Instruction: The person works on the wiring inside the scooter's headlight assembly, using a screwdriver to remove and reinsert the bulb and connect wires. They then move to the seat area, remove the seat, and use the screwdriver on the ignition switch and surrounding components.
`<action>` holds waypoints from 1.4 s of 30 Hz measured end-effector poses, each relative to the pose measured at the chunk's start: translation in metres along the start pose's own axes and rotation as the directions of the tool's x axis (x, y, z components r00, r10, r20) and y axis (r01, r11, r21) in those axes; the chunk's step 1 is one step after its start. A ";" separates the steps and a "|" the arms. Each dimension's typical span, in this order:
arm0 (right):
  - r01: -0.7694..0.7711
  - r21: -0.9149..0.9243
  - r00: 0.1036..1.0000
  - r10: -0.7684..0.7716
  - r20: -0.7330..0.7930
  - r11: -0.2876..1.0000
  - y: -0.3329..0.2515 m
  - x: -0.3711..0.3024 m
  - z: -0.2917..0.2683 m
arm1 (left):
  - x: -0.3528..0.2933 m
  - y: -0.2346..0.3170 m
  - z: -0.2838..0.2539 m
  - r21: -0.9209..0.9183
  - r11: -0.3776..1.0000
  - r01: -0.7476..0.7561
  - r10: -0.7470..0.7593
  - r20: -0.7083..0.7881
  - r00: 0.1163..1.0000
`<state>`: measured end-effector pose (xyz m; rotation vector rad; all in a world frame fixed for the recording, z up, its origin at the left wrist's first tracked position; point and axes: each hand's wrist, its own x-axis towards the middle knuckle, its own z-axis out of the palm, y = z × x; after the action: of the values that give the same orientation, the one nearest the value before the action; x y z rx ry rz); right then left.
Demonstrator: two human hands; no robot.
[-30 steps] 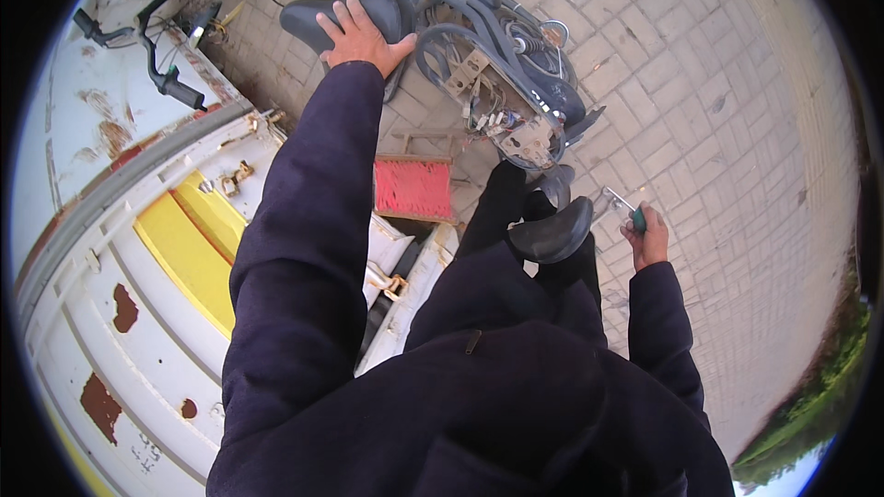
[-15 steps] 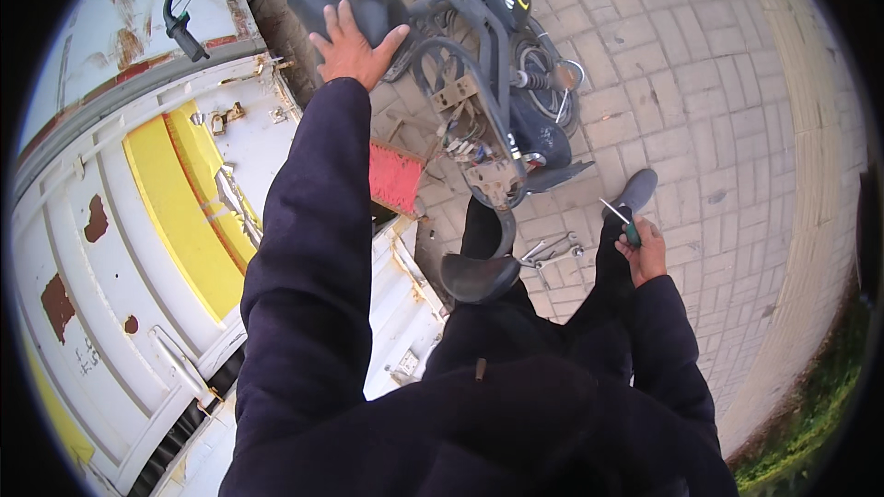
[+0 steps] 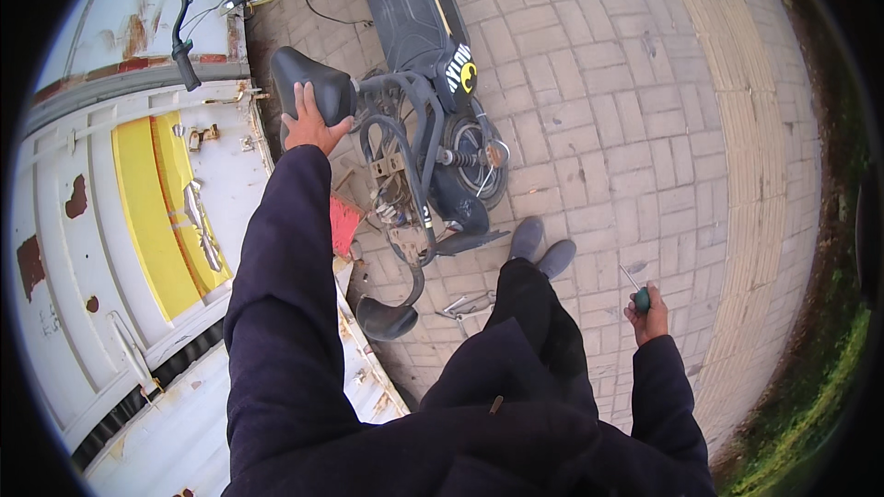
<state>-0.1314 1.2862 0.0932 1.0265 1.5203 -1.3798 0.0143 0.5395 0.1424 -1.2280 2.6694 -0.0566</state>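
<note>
My left hand (image 3: 311,124) lies with spread fingers on the black front seat (image 3: 308,74) of a dark electric scooter (image 3: 414,23). The scooter's tubular frame is uncovered behind that seat, and loose wires and connectors (image 3: 398,207) show inside it. A second, smaller black seat (image 3: 387,318) sits at the rear end of the frame. Off to the right, my right hand (image 3: 653,320) is closed around the dark green handle of a screwdriver (image 3: 642,298), its thin metal shaft pointing up and left, away from the scooter.
Several wrenches (image 3: 468,306) lie on the paving (image 3: 589,175) beside the rear seat. A white and yellow rusted metal panel (image 3: 74,248) runs along the left. Near the frame is a red piece (image 3: 343,225). Green plants (image 3: 820,405) border the lower right.
My legs, earlier on both sides of the rear seat, now stand close together to its right. My right hand has moved out from my leg with the screwdriver. My left hand stays on the front seat.
</note>
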 end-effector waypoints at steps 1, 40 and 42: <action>-0.004 -0.013 1.000 0.004 0.028 1.000 -0.014 0.003 0.012 | -0.002 0.003 -0.001 -0.012 1.000 0.004 -0.004 -0.006 1.000; 0.120 -0.739 0.803 0.374 0.465 0.663 -0.625 0.274 0.680 | 0.297 0.285 0.059 -0.574 0.145 0.806 -0.577 0.613 0.540; 0.144 -0.785 0.830 0.358 0.427 0.602 -0.646 0.290 0.694 | 0.334 0.294 0.062 -0.599 0.081 0.797 -0.557 0.636 0.535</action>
<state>-0.8019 0.5638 -0.0123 0.1040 1.3453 -0.6345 -0.4049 0.4831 -0.0093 -2.4824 1.4677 1.3885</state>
